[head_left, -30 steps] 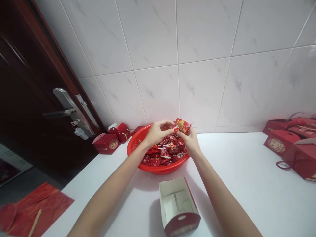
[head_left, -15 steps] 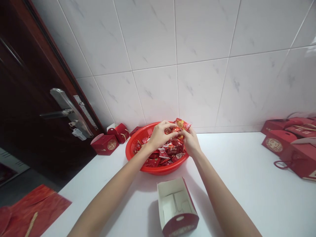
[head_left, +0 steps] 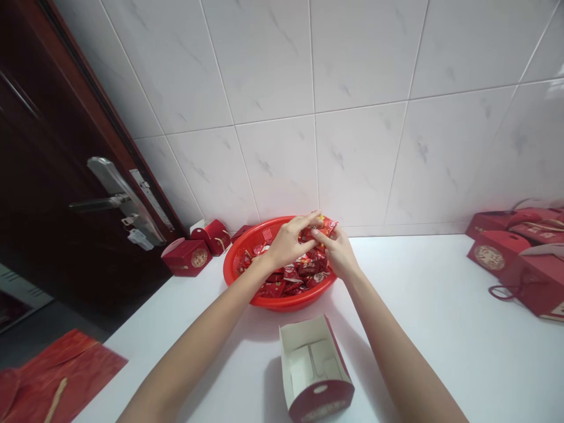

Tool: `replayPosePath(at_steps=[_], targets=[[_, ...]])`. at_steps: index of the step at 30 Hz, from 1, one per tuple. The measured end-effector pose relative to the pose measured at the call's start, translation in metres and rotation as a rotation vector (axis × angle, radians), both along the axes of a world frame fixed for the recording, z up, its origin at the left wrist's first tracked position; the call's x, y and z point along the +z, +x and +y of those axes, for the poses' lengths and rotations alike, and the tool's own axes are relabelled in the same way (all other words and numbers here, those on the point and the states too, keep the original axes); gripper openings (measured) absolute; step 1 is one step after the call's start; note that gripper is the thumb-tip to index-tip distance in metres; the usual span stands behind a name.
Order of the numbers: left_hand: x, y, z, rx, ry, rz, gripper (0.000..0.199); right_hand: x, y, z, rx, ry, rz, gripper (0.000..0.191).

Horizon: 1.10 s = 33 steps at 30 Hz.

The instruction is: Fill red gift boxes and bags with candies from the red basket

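Observation:
A red plastic basket (head_left: 282, 305) full of red-wrapped candies (head_left: 293, 273) stands near the tiled wall. Over its right side, my right hand (head_left: 338, 249) holds red and gold candy packets (head_left: 325, 226), its thumb across them. My left hand (head_left: 291, 239) reaches in from the left, its fingertips on the same packets; how firmly it grips them is partly hidden. In front of the basket an open red box (head_left: 315, 364) with a white inside lies on the table, with no candy in it.
Small red boxes (head_left: 187, 257) stand at the table's back left, beside a dark door with a metal handle (head_left: 106, 202). More red boxes (head_left: 529, 270) crowd the right edge. A red paper bag (head_left: 61, 376) is at the lower left.
My left hand's fingers have reached farther right over the packets. The packets have shifted slightly and are more covered by my hands. The open box has stayed in place.

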<state>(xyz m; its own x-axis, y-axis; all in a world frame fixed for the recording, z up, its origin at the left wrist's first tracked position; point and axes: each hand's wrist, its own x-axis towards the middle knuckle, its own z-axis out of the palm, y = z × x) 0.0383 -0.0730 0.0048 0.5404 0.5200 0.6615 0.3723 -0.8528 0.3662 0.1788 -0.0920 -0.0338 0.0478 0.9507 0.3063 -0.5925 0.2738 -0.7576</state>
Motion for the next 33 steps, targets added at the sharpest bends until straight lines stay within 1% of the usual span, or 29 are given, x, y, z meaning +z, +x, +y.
replayPosePath(at_steps=[1,3,6,8,10,15,18,20,22,24,25,26,28,30,31,33], targets=[[0.001,-0.001,0.000,0.013,-0.013,-0.005,0.057,0.000,0.000,0.000,0.004,-0.011,-0.003,0.045],[0.002,-0.005,0.001,0.079,-0.058,-0.044,0.053,0.000,0.000,0.000,0.011,-0.038,-0.004,0.046],[0.002,-0.010,0.004,0.170,-0.220,-0.128,0.044,0.002,0.000,-0.001,0.016,-0.058,0.004,0.050],[0.002,-0.014,0.006,0.161,-0.342,-0.151,0.044,0.003,0.000,-0.003,0.015,-0.064,0.001,0.052],[0.001,-0.016,0.007,0.135,-0.411,-0.159,0.047,0.005,0.000,-0.005,0.020,-0.075,-0.010,0.053],[0.000,-0.016,0.004,0.099,-0.501,-0.216,0.056,0.008,0.001,-0.009,0.048,-0.084,-0.044,0.056],[0.001,-0.017,0.003,0.057,-0.552,-0.247,0.059,0.008,0.001,-0.010,0.048,-0.082,-0.077,0.057],[0.002,-0.022,0.004,0.028,-0.576,-0.245,0.061,0.007,0.002,-0.009,0.054,-0.084,-0.107,0.057],[0.005,-0.032,0.006,0.033,-0.599,-0.215,0.061,0.006,0.002,-0.008,0.047,-0.086,-0.124,0.055],[0.010,-0.048,0.008,0.074,-0.631,-0.128,0.052,0.006,0.001,-0.007,0.022,-0.093,-0.123,0.051],[0.012,-0.056,0.007,0.089,-0.660,-0.045,0.046,0.006,0.001,-0.007,0.006,-0.100,-0.121,0.049],[0.015,-0.065,0.007,0.088,-0.705,0.075,0.040,0.006,0.001,-0.006,-0.006,-0.107,-0.122,0.048],[0.019,-0.078,0.002,0.052,-0.820,0.388,0.033,0.006,0.000,-0.006,-0.010,-0.116,-0.128,0.047],[0.019,-0.086,-0.004,0.038,-0.858,0.710,0.037,0.006,0.000,-0.006,-0.003,-0.121,-0.130,0.048],[0.018,-0.087,-0.008,0.058,-0.830,0.839,0.043,0.006,0.000,-0.006,0.000,-0.123,-0.129,0.048],[0.011,-0.084,-0.012,0.136,-0.731,1.013,0.059,0.007,0.000,-0.007,0.000,-0.127,-0.131,0.049]])
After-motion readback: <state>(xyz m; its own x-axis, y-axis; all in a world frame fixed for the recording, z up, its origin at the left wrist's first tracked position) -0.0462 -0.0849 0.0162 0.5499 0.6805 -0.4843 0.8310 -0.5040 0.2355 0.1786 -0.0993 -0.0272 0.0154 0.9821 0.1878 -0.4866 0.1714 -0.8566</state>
